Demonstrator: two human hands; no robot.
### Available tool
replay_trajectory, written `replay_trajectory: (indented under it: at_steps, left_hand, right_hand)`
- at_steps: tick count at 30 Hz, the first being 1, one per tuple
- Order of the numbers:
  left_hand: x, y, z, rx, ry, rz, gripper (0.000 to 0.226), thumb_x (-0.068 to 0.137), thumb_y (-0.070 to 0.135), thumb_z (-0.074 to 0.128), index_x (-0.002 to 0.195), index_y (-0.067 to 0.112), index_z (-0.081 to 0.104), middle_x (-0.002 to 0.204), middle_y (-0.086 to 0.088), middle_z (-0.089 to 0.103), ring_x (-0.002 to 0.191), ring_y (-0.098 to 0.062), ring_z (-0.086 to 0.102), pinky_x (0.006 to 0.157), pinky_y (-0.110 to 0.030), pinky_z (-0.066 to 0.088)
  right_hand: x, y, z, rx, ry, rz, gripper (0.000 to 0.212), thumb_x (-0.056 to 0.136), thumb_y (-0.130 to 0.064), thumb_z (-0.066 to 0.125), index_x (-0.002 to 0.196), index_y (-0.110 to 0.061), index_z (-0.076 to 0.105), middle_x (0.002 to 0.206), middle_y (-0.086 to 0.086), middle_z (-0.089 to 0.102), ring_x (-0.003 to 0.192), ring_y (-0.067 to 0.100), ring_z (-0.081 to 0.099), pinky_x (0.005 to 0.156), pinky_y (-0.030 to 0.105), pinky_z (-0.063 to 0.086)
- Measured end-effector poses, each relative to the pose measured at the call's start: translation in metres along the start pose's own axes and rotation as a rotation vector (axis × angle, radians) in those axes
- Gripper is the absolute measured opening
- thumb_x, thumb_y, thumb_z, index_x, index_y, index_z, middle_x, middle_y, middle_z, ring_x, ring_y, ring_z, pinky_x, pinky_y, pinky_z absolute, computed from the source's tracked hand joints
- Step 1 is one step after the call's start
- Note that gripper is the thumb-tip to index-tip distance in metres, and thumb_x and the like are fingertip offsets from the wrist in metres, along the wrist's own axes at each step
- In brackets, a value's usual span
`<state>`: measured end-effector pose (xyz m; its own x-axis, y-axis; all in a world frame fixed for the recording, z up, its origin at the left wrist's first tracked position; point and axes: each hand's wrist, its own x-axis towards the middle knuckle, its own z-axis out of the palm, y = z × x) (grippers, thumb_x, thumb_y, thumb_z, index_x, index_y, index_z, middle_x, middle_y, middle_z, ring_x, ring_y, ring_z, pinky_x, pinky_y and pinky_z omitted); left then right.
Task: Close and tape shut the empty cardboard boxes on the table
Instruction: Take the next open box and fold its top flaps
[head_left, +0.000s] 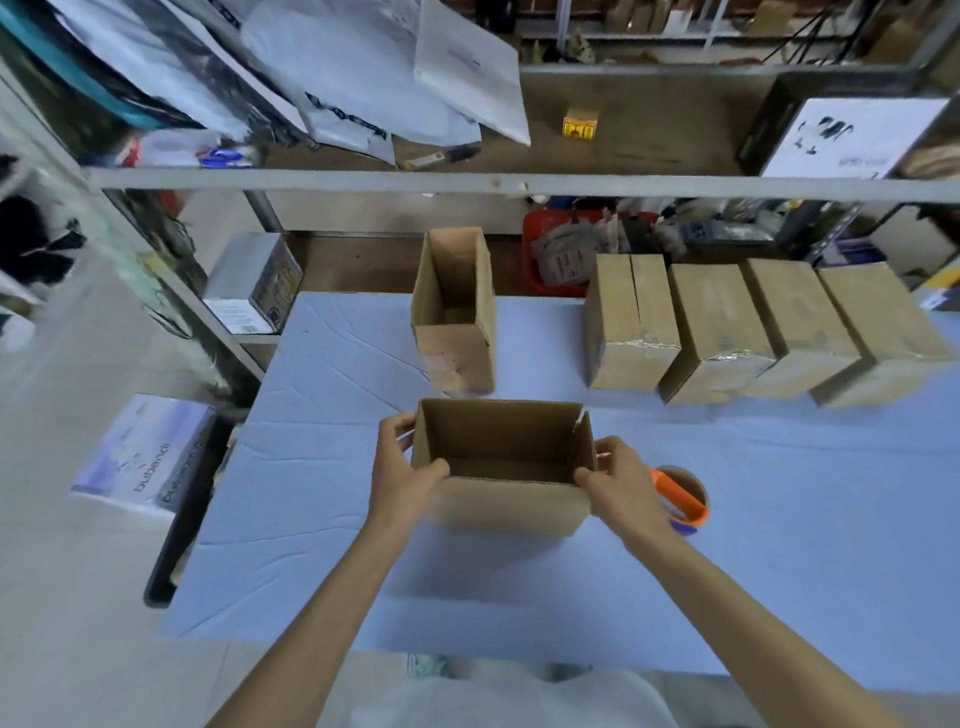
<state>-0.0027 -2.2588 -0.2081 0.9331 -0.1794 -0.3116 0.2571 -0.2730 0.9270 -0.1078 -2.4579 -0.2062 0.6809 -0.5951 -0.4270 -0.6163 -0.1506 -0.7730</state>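
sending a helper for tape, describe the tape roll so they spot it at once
On the blue table, find the nearer open box. The tape roll sits just right of it, partly behind the right hand, the only thing with an orange handle.

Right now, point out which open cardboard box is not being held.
The upright box standing alone farther back on the table. The nearer open box is gripped at its ends by the left hand and right hand.
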Motion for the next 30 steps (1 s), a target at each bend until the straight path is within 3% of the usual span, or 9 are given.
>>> replay_trajectory:
  at_steps: [3,6,8,12,18,23,27,30]
  left_hand:
    - [-0.001,-0.012,0.004,0.073,-0.026,0.023,0.061,0.076,-0.011,0.065,0.119,0.029,0.047,0.124,0.008,0.052,0.115,-0.011,0.051,0.075,-0.026,0.054]
    - [0.004,-0.016,0.005,0.140,-0.008,0.066,0.058,0.078,-0.007,0.068,0.118,0.029,0.048,0.122,0.006,0.053,0.108,-0.013,0.054,0.066,-0.013,0.048]
    - [0.008,-0.012,0.005,0.183,0.007,0.062,0.051,0.080,-0.003,0.069,0.116,0.025,0.048,0.119,0.004,0.054,0.103,-0.015,0.054,0.065,-0.012,0.045]
    - [0.018,-0.004,0.008,0.204,0.013,0.048,0.038,0.084,0.005,0.069,0.110,0.022,0.049,0.108,0.003,0.055,0.095,-0.015,0.055,0.064,-0.014,0.043]
    - [0.020,-0.009,0.012,0.211,0.044,0.097,0.033,0.082,-0.005,0.067,0.104,0.017,0.055,0.104,0.002,0.061,0.093,-0.012,0.060,0.057,-0.005,0.046]
    - [0.017,-0.013,0.017,0.219,0.026,0.129,0.039,0.074,-0.005,0.070,0.103,0.018,0.058,0.103,0.006,0.063,0.096,-0.007,0.060,0.072,-0.012,0.049]
    - [0.017,-0.015,0.017,0.214,0.027,0.142,0.039,0.075,-0.003,0.070,0.103,0.021,0.061,0.102,0.010,0.064,0.099,-0.005,0.060,0.083,-0.023,0.052]
    - [0.014,-0.015,0.018,0.210,0.005,0.155,0.043,0.075,-0.005,0.069,0.106,0.024,0.061,0.104,0.011,0.065,0.100,0.001,0.059,0.085,-0.020,0.050]
  right_hand:
    - [-0.007,0.013,0.002,-0.114,0.057,-0.084,0.050,0.079,-0.004,0.061,0.126,-0.011,0.045,0.105,0.009,0.060,0.089,0.021,0.058,0.066,0.031,0.045]
    - [-0.012,0.015,0.004,-0.145,0.106,-0.211,0.065,0.073,0.001,0.060,0.129,-0.021,0.037,0.108,0.008,0.055,0.088,0.023,0.059,0.070,0.042,0.053]
    - [-0.014,0.013,0.004,-0.201,0.146,-0.276,0.065,0.072,0.004,0.059,0.128,-0.019,0.035,0.112,0.009,0.050,0.083,0.026,0.058,0.067,0.043,0.053]
    - [-0.013,0.010,0.007,-0.390,0.210,-0.348,0.059,0.074,0.010,0.055,0.126,-0.013,0.040,0.122,0.015,0.041,0.061,0.021,0.051,0.047,0.019,0.039]
    - [-0.002,0.010,0.003,-0.544,0.139,-0.313,0.056,0.087,0.002,0.049,0.138,-0.019,0.044,0.141,0.013,0.038,0.082,0.029,0.063,0.061,0.023,0.041]
    - [0.000,0.005,0.000,-0.570,0.093,-0.306,0.053,0.092,-0.004,0.049,0.142,-0.019,0.040,0.139,0.011,0.042,0.094,0.026,0.062,0.066,0.020,0.044]
    - [-0.004,0.005,0.000,-0.441,0.166,-0.352,0.046,0.089,-0.004,0.052,0.132,-0.010,0.038,0.123,0.013,0.043,0.064,0.014,0.050,0.050,0.013,0.033]
    - [-0.008,0.013,0.001,-0.301,0.219,-0.371,0.041,0.084,0.001,0.055,0.121,-0.010,0.039,0.111,0.009,0.050,0.068,0.014,0.052,0.057,0.016,0.040]
